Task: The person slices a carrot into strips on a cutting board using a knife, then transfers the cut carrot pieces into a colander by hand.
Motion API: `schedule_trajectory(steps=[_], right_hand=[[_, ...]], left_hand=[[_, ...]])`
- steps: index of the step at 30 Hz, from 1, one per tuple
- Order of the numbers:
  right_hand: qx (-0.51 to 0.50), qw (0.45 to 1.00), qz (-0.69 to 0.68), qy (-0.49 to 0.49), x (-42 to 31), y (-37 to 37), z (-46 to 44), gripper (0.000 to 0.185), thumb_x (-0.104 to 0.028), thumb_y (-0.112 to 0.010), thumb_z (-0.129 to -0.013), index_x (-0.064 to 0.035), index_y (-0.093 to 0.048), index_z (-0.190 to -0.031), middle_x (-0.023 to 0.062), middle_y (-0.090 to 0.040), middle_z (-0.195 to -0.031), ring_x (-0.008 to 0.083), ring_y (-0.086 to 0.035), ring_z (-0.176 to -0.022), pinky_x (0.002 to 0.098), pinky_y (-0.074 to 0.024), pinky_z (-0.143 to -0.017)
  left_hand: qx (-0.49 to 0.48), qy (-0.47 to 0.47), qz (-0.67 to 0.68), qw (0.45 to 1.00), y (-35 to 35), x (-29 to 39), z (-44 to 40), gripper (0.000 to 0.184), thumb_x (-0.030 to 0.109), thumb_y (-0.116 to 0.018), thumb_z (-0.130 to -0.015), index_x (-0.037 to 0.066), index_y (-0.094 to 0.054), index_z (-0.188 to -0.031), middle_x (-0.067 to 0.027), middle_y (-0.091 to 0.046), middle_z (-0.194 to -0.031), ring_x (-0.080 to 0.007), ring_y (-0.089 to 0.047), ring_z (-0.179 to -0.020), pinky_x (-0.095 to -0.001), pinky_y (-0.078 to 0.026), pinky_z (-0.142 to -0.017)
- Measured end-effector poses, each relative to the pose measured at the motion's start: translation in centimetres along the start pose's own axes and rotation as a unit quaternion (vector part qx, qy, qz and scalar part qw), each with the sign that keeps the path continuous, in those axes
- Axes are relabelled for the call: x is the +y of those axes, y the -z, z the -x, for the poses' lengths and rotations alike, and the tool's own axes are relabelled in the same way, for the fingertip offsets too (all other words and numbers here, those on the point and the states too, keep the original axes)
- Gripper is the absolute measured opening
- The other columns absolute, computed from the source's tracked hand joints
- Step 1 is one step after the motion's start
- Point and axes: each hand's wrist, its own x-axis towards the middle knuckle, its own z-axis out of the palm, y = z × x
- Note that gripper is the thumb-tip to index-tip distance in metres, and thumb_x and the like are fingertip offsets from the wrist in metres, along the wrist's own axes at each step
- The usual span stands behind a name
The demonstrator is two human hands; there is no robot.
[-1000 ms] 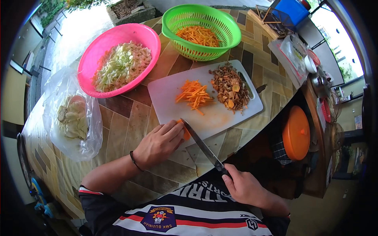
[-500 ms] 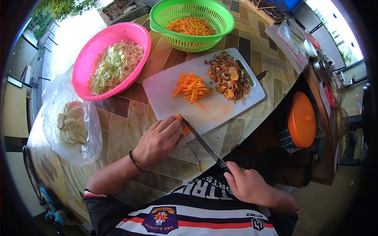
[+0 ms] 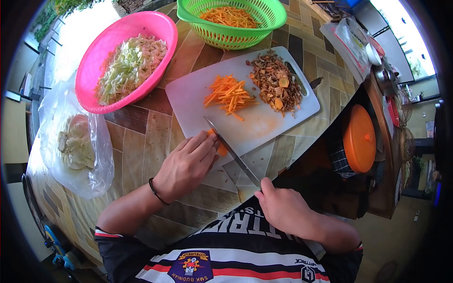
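Observation:
My left hand [image 3: 188,158] has its fingers bent over a piece of carrot [image 3: 222,149] and presses it on the near left edge of the white cutting board [image 3: 186,96]. My right hand [image 3: 288,207] is closed around the handle of a kitchen knife [image 3: 236,158]. Its blade lies across the carrot by my left fingertips, with the tip pointing up and left over the board. Behind the blade sits a small pile of carrot strips [image 3: 229,95]. Brown and orange peelings [image 3: 276,82] are heaped at the board's far right, by its handle slot.
A pink basin [image 3: 87,70] of shredded cabbage stands at the left, and a green colander [image 3: 231,37] of carrot shreds at the back. A plastic bag [image 3: 101,160] with a cabbage lies left of my arm. An orange-lidded container [image 3: 361,139] is at the right, beyond the table edge.
The knife has shifted slightly left and up, its tip now reaching past my left fingertips. My right hand moved up and left with it. The left hand still holds the carrot.

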Motion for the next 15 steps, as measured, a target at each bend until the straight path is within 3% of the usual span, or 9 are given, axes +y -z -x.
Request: schedule_trajectory(steps=[15], right_hand=[[0.013, 0.999, 0.036, -0.013, 0.7, 0.4, 1.0, 0.023, -0.027, -0.048, -0.101, -0.0042, -0.044, -0.099, 0.0164, -0.06, -0.055, 0.04, -0.062, -0.053, 0.0507, -0.0503, -0.047]], left_hand=[[0.041, 0.028, 0.018, 0.999, -0.3, 0.2, 0.2, 0.03, 0.002, -0.072, -0.077, -0.004, -0.065, -0.105, -0.0142, -0.061, -0.114, -0.0312, -0.06, -0.112, -0.0397, -0.052, -0.093]])
